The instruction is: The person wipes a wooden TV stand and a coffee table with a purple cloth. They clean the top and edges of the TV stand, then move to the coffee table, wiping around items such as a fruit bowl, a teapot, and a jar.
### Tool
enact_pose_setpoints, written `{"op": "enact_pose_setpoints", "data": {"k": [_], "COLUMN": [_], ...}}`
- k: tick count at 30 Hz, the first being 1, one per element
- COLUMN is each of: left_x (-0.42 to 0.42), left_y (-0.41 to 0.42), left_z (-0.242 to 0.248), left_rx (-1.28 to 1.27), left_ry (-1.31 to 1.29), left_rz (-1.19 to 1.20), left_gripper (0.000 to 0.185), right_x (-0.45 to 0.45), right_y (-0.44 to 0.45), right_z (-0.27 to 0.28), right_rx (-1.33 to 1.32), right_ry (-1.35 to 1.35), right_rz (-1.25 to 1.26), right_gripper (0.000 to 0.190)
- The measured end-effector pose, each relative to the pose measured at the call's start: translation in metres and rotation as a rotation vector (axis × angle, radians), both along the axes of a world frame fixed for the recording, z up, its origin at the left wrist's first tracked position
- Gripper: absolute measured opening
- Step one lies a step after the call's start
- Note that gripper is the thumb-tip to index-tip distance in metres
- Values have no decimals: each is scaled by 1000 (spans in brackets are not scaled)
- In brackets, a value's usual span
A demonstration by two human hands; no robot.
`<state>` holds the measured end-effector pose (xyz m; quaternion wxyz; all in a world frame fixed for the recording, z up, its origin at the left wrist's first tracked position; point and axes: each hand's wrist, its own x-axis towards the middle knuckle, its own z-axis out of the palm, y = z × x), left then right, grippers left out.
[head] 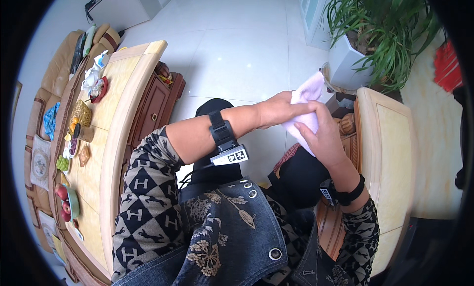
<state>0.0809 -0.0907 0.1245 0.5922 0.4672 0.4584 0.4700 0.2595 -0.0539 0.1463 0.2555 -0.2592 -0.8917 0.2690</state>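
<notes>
A pale pink cloth [310, 91], probably a small towel, is bunched between my two hands above the floor. My left hand [276, 110] reaches in from the left and grips its left side; some of its fingers are hidden behind the fabric. My right hand [327, 136] pinches the cloth from the right, the thumb lying against its lower part. The two hands meet near the middle of the cloth. One loose end sticks up past the hands, and another hangs below towards my right knee [301, 178].
On my left stands a stone-topped coffee table [92, 182] bearing a green fruit basket [74, 202], a lidded jar [84, 133] and a white teapot [90, 78]. A lower wooden cabinet [392, 149] is close at right. Beyond it rises a potted plant [350, 63]. A leather sofa [55, 73] lines the left.
</notes>
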Motion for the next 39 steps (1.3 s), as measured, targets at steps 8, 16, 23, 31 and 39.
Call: {"op": "enact_pose_setpoints", "data": {"k": [8,16,23,31,39], "left_x": [-247,-486,-492,-490,-456], "left_y": [-61,-335,-417,-427,-406], "left_z": [-34,-109,-182,-186,-162], "left_rx": [-160,-437,-781,-1098,-1358], "left_ry": [700,1360,1363,1332,1507], "left_rz": [719,1410,1268,767,547], "left_gripper": [36,38,54,54,72], "right_x": [91,258,275,293,291], "right_y": [68,23,35,40,42], "right_z": [-40,-117,-129,-138,-139], "right_rx": [352,201,239,322,297], "right_ry": [-266,-924,-903,-944,-1000], "right_rz": [-253,-951,-1162,-1110,-1128], "right_gripper": [63,99,96,93,89]}}
